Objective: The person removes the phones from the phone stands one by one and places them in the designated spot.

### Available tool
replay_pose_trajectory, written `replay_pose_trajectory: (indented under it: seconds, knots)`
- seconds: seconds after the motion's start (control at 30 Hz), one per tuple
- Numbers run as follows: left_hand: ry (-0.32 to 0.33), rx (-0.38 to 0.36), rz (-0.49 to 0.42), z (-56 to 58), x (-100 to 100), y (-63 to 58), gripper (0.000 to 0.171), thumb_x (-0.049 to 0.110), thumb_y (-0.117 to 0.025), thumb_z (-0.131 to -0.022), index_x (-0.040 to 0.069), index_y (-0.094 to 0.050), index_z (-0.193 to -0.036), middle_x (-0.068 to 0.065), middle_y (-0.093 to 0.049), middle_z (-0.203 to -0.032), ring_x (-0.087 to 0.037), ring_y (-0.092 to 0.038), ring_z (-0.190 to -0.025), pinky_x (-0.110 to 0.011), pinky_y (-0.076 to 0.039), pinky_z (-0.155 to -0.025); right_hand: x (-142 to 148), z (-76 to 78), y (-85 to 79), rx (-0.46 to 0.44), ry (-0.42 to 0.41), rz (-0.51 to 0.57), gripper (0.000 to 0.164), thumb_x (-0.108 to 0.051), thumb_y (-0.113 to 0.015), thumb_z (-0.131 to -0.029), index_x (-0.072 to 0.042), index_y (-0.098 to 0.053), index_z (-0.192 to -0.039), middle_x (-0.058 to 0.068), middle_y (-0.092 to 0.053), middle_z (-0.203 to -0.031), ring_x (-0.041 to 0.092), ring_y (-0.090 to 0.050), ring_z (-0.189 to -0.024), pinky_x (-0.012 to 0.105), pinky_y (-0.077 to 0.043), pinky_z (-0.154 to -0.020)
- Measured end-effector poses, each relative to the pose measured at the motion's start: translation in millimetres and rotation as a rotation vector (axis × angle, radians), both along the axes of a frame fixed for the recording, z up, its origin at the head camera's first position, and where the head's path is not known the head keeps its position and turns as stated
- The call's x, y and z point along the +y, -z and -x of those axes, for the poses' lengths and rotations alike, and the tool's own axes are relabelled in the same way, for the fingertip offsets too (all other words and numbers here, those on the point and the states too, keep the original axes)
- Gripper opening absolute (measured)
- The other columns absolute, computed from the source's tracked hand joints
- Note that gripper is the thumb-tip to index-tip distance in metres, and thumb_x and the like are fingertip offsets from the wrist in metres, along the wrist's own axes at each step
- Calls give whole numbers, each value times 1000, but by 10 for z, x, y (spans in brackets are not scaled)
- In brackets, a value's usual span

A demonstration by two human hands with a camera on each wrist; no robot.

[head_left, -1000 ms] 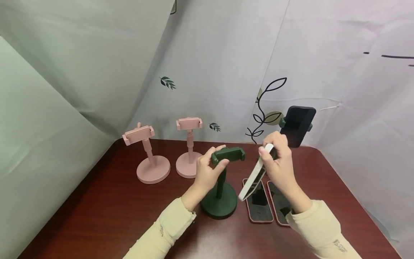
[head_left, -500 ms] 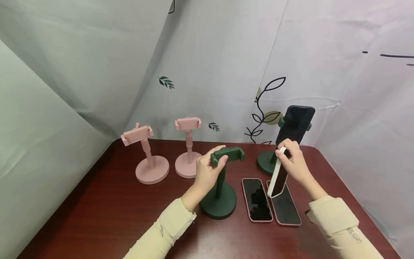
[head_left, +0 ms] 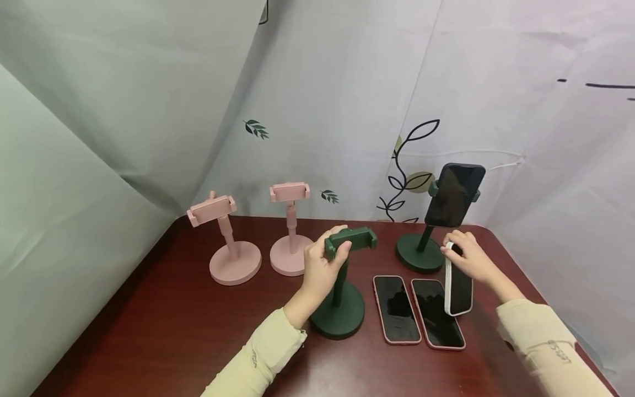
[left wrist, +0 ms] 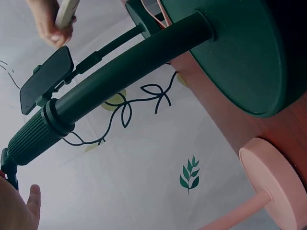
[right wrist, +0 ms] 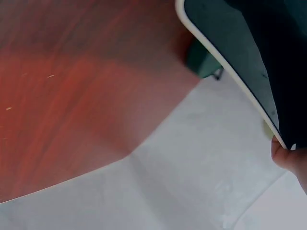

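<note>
Pinching dark green, round-based phone stand (head_left: 339, 291) in left hand (head_left: 321, 266). Gripping flat, white-edged black phone (head_left: 460, 288) in right hand (head_left: 472, 258).

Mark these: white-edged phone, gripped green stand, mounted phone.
White-edged phone (head_left: 460, 288), head view: middle of its dark face.
Gripped green stand (head_left: 339, 288), head view: on its pole.
Mounted phone (head_left: 455, 196), head view: middle of its dark face.

We take this for a curtained-off booth; pale, leaf-printed cloth (head_left: 347, 99) hangs behind and beside a red-brown, wood-grained table (head_left: 173, 342); we cannot tell the wider room.
</note>
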State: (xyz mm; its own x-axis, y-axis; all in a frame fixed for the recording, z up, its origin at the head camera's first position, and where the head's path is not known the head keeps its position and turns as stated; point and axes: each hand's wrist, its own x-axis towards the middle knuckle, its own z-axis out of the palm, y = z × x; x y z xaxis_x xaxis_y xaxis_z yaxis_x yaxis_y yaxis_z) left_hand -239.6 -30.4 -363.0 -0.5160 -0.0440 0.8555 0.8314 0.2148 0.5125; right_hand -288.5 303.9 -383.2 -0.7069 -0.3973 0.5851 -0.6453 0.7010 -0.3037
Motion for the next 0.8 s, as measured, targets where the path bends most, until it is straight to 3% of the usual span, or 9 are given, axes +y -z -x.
replay_pose_trajectory:
  seconds: [0.17, 0.3, 0.5, 0.7, 0.8]
  knots:
    - [-17, 0, 5, -7, -1, 0, 51, 45, -52, -94, -2, -65, -108, -19, -70, -98, -19, -67, -78, -18, -54, -69, 110, 29, 101, -66, 53, -105, 16, -2, -61, -82, -14, -52, -76, -4, -45, -75, 9, -27, -73, 27, -22, -65]
    - [-14, 8, 1, -1, 0, 3, 50, 44, -53, -94, -3, -65, -107, -19, -70, -98, -20, -68, -77, -19, -54, -68, 182, 42, 122, -201, 137, -183, 9, -8, -57, -86, -13, -55, -79, 2, -45, -78, 19, -31, -72, 30, -25, -60]
    - [-7, -19, -14, 11, 15, 7, 49, 44, -54, -93, -1, -66, -107, -18, -71, -94, -11, -61, -61, -17, -50, -55, 242, 94, 114, -379, 234, -239, 10, -14, -55, -92, -6, -59, -90, 15, -51, -90, 29, -38, -79, 34, -29, -58]
    - [-15, -13, -19, 12, 8, -4, 49, 44, -55, -92, -2, -67, -107, -18, -71, -95, -11, -59, -55, -16, -49, -51, 214, 206, 103, -518, 246, -308, 30, -19, -54, -93, 7, -57, -106, 33, -51, -109, 45, -43, -92, 54, -38, -64]
    - [-19, -7, -13, 10, 4, -9, 50, 45, -55, -92, -2, -67, -106, -18, -71, -97, -13, -60, -56, -16, -49, -52, 202, 241, 119, -533, 229, -330, 29, -18, -55, -92, 9, -56, -102, 31, -54, -101, 45, -44, -93, 55, -37, -71]
